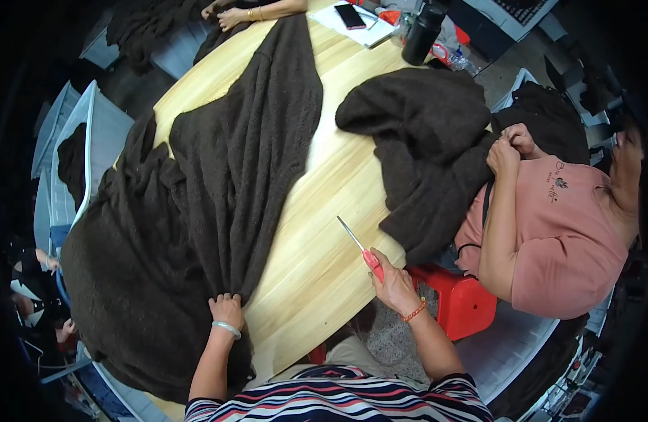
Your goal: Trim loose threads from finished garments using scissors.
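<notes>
A large dark brown knit garment [246, 141] lies stretched over the left half of the wooden table, in folds that draw together toward me. My left hand [227, 311], with a pale bangle at the wrist, is closed on a gathered edge of it at the near side. My right hand [396, 287], wearing an orange beaded bracelet, is wrapped round a red-handled tool [371, 263] with a slim metal shaft. This tool points away from me, up and left, above bare wood. Its exact kind I cannot make out.
On my right a person in a pink top [563, 232] handles another dark knit piece [429, 133]. A red stool [465, 302] stands beside the table. At the far side are a black bottle [424, 34], a phone [350, 16] and another person's hands. White bins [102, 141] flank the left.
</notes>
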`<action>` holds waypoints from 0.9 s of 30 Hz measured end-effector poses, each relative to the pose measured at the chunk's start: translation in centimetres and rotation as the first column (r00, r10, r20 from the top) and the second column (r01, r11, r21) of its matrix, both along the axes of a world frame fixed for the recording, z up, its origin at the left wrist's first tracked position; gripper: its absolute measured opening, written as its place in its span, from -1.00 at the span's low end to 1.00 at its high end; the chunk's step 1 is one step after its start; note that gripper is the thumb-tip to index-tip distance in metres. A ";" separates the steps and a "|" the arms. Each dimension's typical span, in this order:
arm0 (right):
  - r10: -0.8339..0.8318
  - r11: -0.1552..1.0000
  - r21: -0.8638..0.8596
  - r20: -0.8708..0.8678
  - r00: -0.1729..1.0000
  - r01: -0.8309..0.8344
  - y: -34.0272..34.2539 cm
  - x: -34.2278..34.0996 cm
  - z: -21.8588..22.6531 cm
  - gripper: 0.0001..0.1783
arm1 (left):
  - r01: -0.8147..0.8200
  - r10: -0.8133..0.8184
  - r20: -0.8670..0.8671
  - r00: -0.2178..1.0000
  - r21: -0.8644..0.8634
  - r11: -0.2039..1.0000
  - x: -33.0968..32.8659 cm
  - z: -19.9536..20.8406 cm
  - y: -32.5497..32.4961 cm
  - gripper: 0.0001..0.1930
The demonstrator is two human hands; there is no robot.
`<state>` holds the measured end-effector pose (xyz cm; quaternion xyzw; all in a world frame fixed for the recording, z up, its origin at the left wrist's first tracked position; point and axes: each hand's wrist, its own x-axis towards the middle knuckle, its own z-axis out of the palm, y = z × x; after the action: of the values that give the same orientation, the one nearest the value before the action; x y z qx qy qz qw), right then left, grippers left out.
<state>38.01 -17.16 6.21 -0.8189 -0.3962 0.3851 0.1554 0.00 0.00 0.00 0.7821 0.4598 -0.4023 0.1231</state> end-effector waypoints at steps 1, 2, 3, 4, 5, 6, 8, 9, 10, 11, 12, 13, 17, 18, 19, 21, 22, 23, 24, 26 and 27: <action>0.012 1.000 0.001 0.001 1.000 -0.012 0.3 0.1 0.5 -0.32 | -0.002 -0.001 0.037 0.999 0.076 0.997 0.4 1.5 -1.2 -0.47; 0.023 1.000 0.012 0.009 1.000 -0.023 0.6 0.1 1.2 -0.37 | -0.008 -0.005 0.078 0.997 0.162 0.987 1.3 3.8 -2.1 -0.48; 0.020 1.000 0.006 0.017 1.000 -0.020 0.6 -0.1 0.7 -0.37 | -0.060 0.020 0.191 0.981 0.203 0.977 4.0 5.6 -1.9 -0.40; 0.017 1.000 0.023 0.029 0.999 -0.018 0.6 -0.2 0.3 -0.38 | -0.064 -0.090 0.384 0.919 0.370 0.927 6.6 5.9 -1.5 -0.31; 0.019 0.999 0.040 0.039 0.999 -0.020 0.6 0.0 0.2 -0.39 | -0.077 -0.190 0.576 0.795 0.407 0.910 9.5 6.4 -0.3 -0.25; 0.018 0.999 0.043 0.047 0.999 -0.020 0.8 -0.1 0.1 -0.39 | -0.098 -0.218 0.691 0.690 0.387 0.917 13.1 6.7 1.3 -0.26; 0.000 0.998 0.064 0.062 0.998 -0.004 1.0 -0.6 0.4 -0.41 | -0.051 -0.332 0.811 0.481 0.405 0.913 19.4 4.7 5.3 -0.22; 0.014 0.996 0.090 0.074 0.997 -0.021 1.3 -1.0 0.4 -0.41 | -0.048 -0.397 0.824 0.404 0.453 0.890 22.0 2.7 7.6 -0.20; 0.012 0.995 0.097 0.086 0.996 -0.020 1.4 -1.6 0.2 -0.42 | -0.093 -0.391 0.822 0.414 0.466 0.880 24.3 0.4 10.0 -0.15; 0.011 0.994 0.106 0.101 0.995 -0.022 1.4 -2.1 0.2 -0.42 | -0.140 -0.385 0.822 0.421 0.477 0.868 26.2 -1.5 12.3 -0.10; 0.020 0.995 0.092 0.124 0.992 -0.032 1.1 -2.4 0.2 -0.43 | -0.152 -0.339 0.804 0.489 0.461 0.874 27.9 -2.8 14.2 -0.05; 0.022 0.997 0.072 0.157 0.987 -0.034 0.5 -2.3 0.2 -0.43 | -0.165 -0.287 0.789 0.543 0.436 0.885 30.0 -3.6 15.8 0.00; -0.031 0.999 0.031 0.182 0.983 0.026 -4.7 -2.0 -1.9 -0.38 | -0.171 -0.160 0.746 0.646 0.346 0.923 36.9 -2.5 17.7 -0.06; -0.033 0.999 0.017 0.160 0.986 0.031 -5.1 -2.3 -2.4 -0.38 | -0.219 -0.227 0.734 0.640 0.458 0.862 36.8 -3.4 18.8 -0.23; -0.031 0.999 0.015 0.152 0.988 0.029 -5.3 -2.4 -2.6 -0.38 | -0.254 -0.294 0.713 0.637 0.555 0.792 36.8 -3.8 19.5 -0.38; -0.045 0.997 -0.049 0.132 0.990 0.052 -6.5 -2.9 -2.8 -0.37 | -0.244 -0.307 0.685 0.661 0.583 0.775 36.7 -4.2 20.1 -0.83; -0.079 0.997 -0.001 0.125 0.989 0.079 -7.0 -2.9 -3.1 -0.38 | -0.218 -0.317 0.705 0.634 0.557 0.801 36.4 -4.0 19.4 -0.82; -0.091 0.996 -0.012 0.110 0.990 0.093 -7.8 -3.0 -3.2 -0.38 | -0.190 -0.323 0.724 0.610 0.529 0.827 35.5 -3.9 18.4 -0.80; -0.081 0.996 -0.026 0.102 0.992 0.084 -7.6 -3.0 -2.8 -0.38 | -0.168 -0.311 0.751 0.583 0.486 0.858 34.2 -3.7 17.6 -0.79; -0.079 0.996 -0.027 0.069 0.994 0.081 -6.6 -2.7 -1.8 -0.43 | -0.242 0.077 0.939 0.336 0.008 0.970 29.9 -4.2 15.3 -0.68; -0.117 0.993 -0.004 0.025 0.993 0.117 -7.0 -2.2 -1.9 -0.45 | -0.225 0.285 0.947 0.150 -0.248 0.942 28.4 -4.3 12.6 -0.60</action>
<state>35.85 -24.12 4.34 -0.8459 -0.3486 0.3660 0.1705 28.36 12.60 -4.35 0.7660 0.3928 0.1975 0.4691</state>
